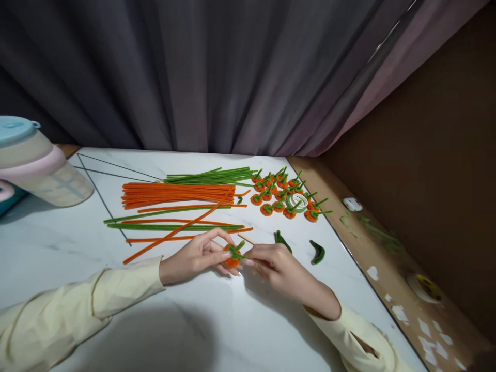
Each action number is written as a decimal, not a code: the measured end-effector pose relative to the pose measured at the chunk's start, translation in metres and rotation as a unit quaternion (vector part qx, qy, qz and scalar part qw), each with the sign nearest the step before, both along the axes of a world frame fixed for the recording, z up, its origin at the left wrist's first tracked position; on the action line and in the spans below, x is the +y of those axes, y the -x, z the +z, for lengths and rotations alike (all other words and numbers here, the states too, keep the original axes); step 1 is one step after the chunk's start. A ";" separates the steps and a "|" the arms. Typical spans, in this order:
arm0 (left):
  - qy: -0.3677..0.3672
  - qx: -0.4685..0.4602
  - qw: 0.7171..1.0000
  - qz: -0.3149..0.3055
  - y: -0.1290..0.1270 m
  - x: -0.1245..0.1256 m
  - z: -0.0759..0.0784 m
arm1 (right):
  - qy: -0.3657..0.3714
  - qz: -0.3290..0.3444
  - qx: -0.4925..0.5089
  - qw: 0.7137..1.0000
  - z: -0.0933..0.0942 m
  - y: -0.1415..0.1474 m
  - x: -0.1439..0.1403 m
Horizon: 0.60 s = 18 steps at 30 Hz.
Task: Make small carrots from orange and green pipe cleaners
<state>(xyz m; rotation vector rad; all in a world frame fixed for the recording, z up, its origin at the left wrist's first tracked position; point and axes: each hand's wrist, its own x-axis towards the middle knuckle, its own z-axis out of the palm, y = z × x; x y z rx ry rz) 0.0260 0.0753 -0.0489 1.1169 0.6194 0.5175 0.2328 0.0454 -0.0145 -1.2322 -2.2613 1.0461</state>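
Both the left hand (197, 256) and right hand (277, 266) pinch an orange pumpkin (232, 257), its green stem slanting up-right over the tabletop (217, 320)

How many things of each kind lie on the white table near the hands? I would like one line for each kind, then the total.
Finished orange pieces in the far group: about 16, they overlap
Orange piece held by left hand and right hand: 1
Loose short green pieces: 2
Tape roll: 1
Bundles of long stems: orange 1, green 1
Total: about 22, loose stems not counted
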 end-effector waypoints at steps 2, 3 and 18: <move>0.000 0.006 1.000 0.007 0.000 0.000 0.000 | -0.037 -0.001 -0.007 0.999 -0.001 0.000 -0.002; 0.000 0.011 1.000 0.011 0.000 0.000 -0.001 | -0.051 -0.003 -0.009 0.999 -0.002 0.000 -0.002; -0.040 0.034 0.998 0.023 -0.001 -0.004 0.002 | -0.109 -0.009 -0.037 0.993 -0.017 -0.011 0.006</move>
